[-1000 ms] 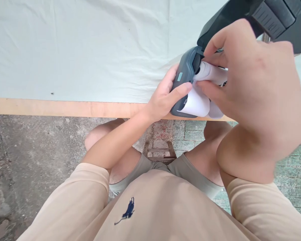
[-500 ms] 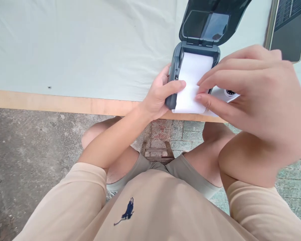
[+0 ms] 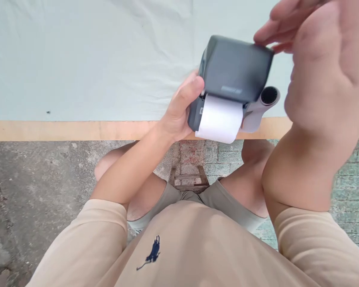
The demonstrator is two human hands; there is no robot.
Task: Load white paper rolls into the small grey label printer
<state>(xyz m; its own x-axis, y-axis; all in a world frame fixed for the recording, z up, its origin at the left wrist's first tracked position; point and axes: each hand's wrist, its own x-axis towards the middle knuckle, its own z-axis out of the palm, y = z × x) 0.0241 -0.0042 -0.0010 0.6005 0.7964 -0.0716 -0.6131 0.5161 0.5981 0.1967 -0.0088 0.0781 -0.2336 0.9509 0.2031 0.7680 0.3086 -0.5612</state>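
A dark portable receipt printer point(image 3: 194, 115) rests in my left hand point(image 3: 179, 105), near the table's front edge. My left thumb lies over its left side, and the fingers go underneath. The printer's lid point(image 3: 236, 69) is down over most of the body, its outer face toward me. White paper point(image 3: 219, 119) hangs out below the lid's near edge. My right hand point(image 3: 314, 56) is beside the lid's far right corner, blurred, with extended fingers at the corner; firm contact is unclear. Right of the printer lies a white paper roll point(image 3: 254, 117) with a black core.
A pale cloth point(image 3: 92, 59) covers the table, with a bare wooden strip point(image 3: 62, 130) along the front edge. A wooden stool frame point(image 3: 188, 179) shows between my knees, above paved ground point(image 3: 224, 159).
The lid has swung down from upright over the paper. My right hand has left the paper and moved up to the lid's far corner. My left hand still holds the printer.
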